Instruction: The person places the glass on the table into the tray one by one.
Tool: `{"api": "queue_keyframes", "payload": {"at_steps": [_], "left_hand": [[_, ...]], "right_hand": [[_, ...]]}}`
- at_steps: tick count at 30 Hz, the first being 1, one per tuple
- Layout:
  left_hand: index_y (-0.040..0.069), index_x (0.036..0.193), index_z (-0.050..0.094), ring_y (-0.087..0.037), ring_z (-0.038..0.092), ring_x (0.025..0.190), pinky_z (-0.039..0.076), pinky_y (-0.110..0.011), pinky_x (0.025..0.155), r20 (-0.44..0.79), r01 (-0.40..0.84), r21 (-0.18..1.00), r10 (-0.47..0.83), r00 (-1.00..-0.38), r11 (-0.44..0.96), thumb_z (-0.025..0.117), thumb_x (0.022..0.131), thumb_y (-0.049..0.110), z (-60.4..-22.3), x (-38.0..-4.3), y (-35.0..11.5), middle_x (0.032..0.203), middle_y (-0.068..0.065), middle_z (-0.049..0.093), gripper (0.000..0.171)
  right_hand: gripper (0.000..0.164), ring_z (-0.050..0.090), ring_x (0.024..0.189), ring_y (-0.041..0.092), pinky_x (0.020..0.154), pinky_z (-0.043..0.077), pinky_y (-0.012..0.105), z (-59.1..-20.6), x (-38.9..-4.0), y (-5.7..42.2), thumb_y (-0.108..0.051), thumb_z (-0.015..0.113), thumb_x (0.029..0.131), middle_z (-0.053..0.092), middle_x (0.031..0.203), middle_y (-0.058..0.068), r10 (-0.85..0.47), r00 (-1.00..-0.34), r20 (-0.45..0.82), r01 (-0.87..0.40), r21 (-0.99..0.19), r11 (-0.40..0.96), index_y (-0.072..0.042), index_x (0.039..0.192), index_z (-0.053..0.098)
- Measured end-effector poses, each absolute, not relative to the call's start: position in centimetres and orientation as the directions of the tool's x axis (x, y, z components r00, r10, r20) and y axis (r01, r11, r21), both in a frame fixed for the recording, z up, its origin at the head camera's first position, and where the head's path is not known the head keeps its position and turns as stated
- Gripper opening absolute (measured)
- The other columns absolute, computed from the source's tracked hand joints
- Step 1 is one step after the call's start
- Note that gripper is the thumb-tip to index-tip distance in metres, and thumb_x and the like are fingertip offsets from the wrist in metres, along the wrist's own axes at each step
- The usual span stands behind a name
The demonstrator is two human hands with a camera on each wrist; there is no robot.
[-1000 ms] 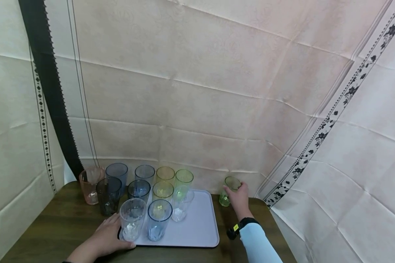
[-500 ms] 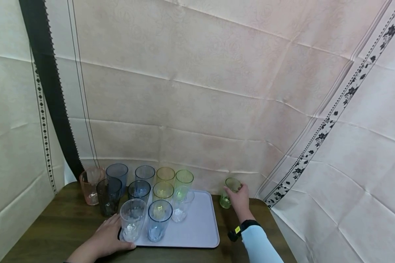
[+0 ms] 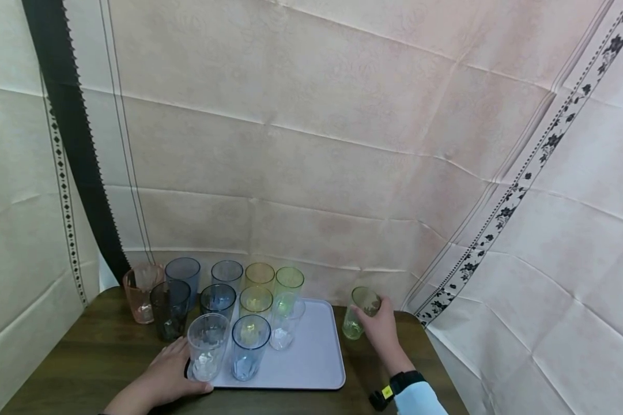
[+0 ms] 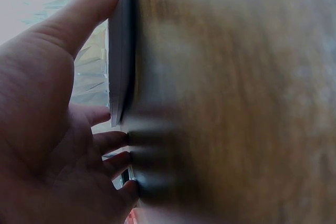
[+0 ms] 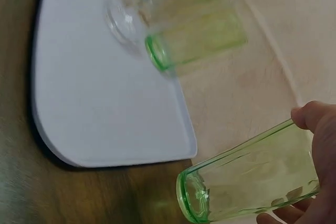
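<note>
My right hand grips a light green drinking glass near its rim, right of the white tray. In the right wrist view this glass leans, its thick green base toward the tray. My left hand lies at the tray's front left corner, thumb along the front edge and fingers spread down the side. The left wrist view shows that thumb against the tray's edge. Beside the left hand stands a clear glass, with a blue glass to its right.
Behind them on the tray stand several glasses, including a yellow glass, a green glass and a clear glass. A pink glass and a dark grey glass stand to the left on the wooden table. A cloth hangs behind.
My right hand has brought the green glass slightly nearer to me, and the glass leans a little more. The left hand and the tray have stayed where they were.
</note>
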State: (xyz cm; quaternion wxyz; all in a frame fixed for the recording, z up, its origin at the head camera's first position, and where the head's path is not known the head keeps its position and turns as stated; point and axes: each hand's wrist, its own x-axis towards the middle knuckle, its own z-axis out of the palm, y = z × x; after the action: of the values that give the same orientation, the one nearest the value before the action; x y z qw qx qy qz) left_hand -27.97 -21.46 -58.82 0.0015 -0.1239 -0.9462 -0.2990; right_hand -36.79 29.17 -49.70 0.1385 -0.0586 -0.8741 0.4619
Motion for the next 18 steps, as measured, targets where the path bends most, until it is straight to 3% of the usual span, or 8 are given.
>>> {"api": "queue_keyframes", "payload": {"at_steps": [8,18], "left_hand": [[-0.016,0.157,0.044,-0.066,0.036,0.149,0.031,-0.081,0.119,0.057,0.227,0.564,0.237,-0.970,0.794,0.095,0.079,0.062,-58.6,-27.9,-21.4,0.159,-0.043,0.044,0.122],[-0.015,0.158,0.044,-0.066,0.036,0.149,0.031,-0.081,0.119,0.048,0.218,0.565,0.232,-0.971,0.796,0.095,0.078,0.064,-58.7,-28.1,-21.4,0.159,-0.043,0.044,0.123]], "right_hand": [[0.097,0.044,0.150,0.051,0.121,0.039,0.070,-48.7,-33.2,28.1,-0.046,0.086,0.097,0.044,0.160,0.032,0.201,-0.960,0.192,-0.042,-0.814,0.579,0.005,0.163,0.034],[0.088,0.060,0.135,0.046,0.109,0.053,0.064,-48.9,-29.2,27.4,-0.039,0.091,0.094,0.056,0.148,0.029,0.190,-0.955,0.229,-0.073,-0.800,0.595,0.003,0.155,0.044]]}}
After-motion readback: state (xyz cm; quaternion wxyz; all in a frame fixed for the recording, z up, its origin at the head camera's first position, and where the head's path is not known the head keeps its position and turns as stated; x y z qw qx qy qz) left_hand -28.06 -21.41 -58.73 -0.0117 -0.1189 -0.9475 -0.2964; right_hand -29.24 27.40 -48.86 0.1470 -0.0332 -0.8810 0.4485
